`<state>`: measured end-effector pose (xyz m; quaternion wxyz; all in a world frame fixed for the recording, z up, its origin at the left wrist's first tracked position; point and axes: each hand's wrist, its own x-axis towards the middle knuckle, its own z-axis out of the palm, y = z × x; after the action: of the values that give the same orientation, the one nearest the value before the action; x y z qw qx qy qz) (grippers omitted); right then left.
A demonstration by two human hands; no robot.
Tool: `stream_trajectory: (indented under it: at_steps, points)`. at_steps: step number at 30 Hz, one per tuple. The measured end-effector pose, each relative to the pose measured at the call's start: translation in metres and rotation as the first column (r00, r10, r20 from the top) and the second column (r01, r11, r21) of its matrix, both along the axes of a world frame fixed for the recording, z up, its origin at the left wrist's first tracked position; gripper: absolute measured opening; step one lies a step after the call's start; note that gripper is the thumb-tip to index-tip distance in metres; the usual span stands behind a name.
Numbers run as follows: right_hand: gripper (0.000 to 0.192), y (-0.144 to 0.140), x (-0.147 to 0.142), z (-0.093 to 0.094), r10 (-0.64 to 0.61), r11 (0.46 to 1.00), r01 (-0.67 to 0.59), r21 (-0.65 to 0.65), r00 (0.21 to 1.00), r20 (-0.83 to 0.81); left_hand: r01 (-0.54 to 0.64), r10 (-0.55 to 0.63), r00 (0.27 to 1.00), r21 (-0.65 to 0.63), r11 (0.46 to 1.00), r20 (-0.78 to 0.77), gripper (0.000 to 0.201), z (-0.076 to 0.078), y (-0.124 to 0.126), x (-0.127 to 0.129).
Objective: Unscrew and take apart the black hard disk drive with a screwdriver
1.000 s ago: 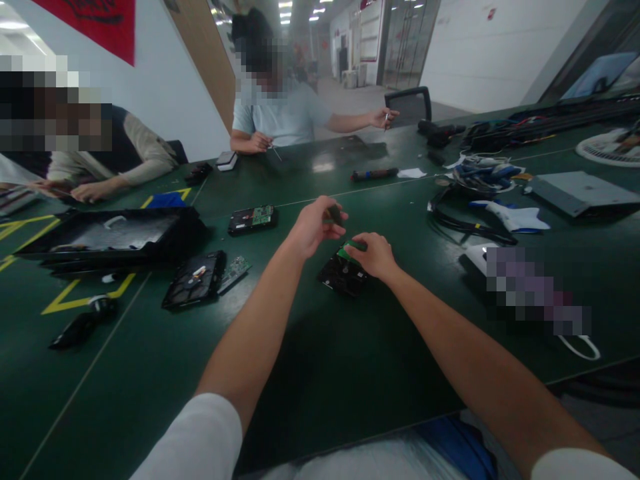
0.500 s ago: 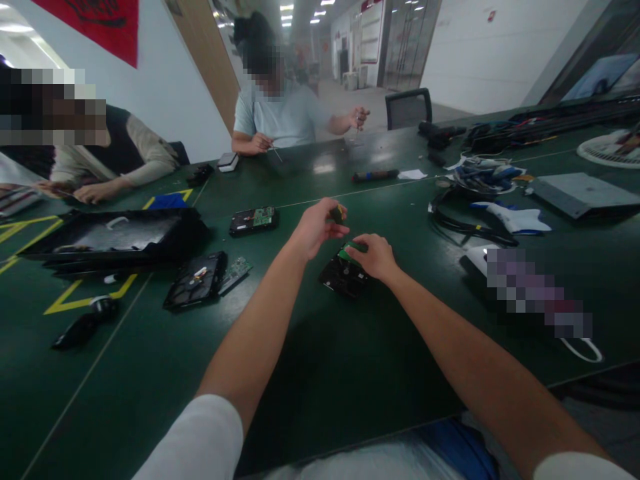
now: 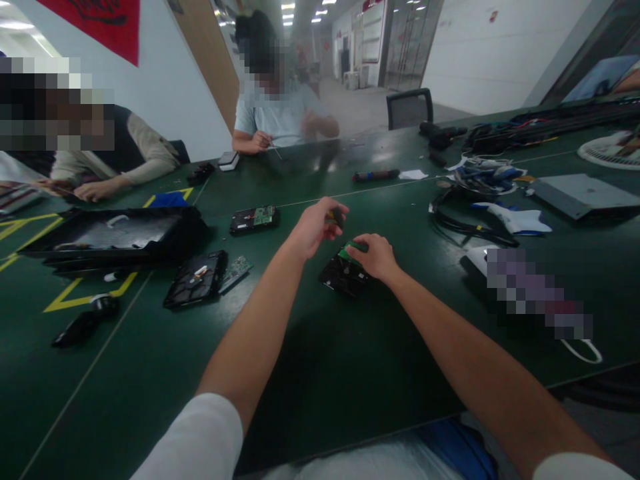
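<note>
A hard drive with a green circuit board lies a little tilted on the table in front of me. My right hand is closed on its right far edge, thumb over the board. Above the drive's far side, my left hand is closed around what looks like a screwdriver; only a dark and yellow handle shows, and its shaft is hidden. Left of my left forearm lie another hard drive and a loose circuit board. A third hard drive sits farther back.
Black trays stand at left, near a black object. To the right are cables, a grey metal box, a white-blue glove and a pouch. Two people sit across the green table.
My left hand has turned slightly, tilting the handle; my right hand stays on the hard drive. The person opposite has drawn a raised hand inward toward their body.
</note>
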<state>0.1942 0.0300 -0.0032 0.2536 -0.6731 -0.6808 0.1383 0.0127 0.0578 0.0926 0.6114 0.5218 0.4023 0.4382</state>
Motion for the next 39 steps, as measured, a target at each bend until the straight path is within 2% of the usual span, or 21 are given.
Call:
stream_trajectory:
  at_steps: [4, 10, 16, 19, 23, 30, 39]
  points:
    - [0.035, -0.0005, -0.0003, 0.0006, -0.005, 1.0, 0.005, -0.006, 1.0, 0.01, 0.023, -0.022, 0.999, -0.04, 0.999, 0.029, 0.026, -0.0015, 0.0001, 0.0022]
    - [0.036, -0.0001, 0.0004, -0.0012, 0.003, 1.0, -0.003, -0.004, 1.0, 0.016, -0.091, 0.092, 0.996, 0.026, 0.995, -0.013, 0.028, -0.002, 0.0007, 0.0027]
    - [0.037, 0.0011, -0.0001, -0.0028, -0.011, 1.0, 0.011, -0.002, 1.0, 0.007, -0.032, 0.032, 0.999, -0.01, 0.999, -0.012, 0.028, 0.0, -0.0009, 0.002]
    - [0.037, 0.0008, 0.0002, -0.0034, -0.004, 1.0, 0.004, 0.003, 1.0, 0.001, -0.043, 0.045, 0.999, -0.047, 0.998, 0.024, 0.028, -0.0007, 0.0, 0.002]
    - [0.038, 0.0008, 0.0008, -0.0042, -0.003, 1.0, 0.003, 0.007, 1.0, -0.006, -0.064, 0.065, 0.997, -0.017, 0.998, 0.035, 0.025, -0.0032, 0.0026, 0.0007]
    - [0.035, 0.0009, 0.0006, -0.0032, -0.003, 1.0, 0.003, 0.008, 1.0, -0.002, 0.022, -0.016, 0.996, -0.072, 0.997, 0.09, 0.029, -0.0041, 0.0018, 0.0015]
    - [0.037, -0.0005, 0.0001, -0.0005, 0.008, 1.0, -0.008, 0.004, 1.0, 0.002, -0.005, 0.005, 1.0, 0.004, 1.0, 0.02, 0.032, -0.004, 0.0015, 0.0021]
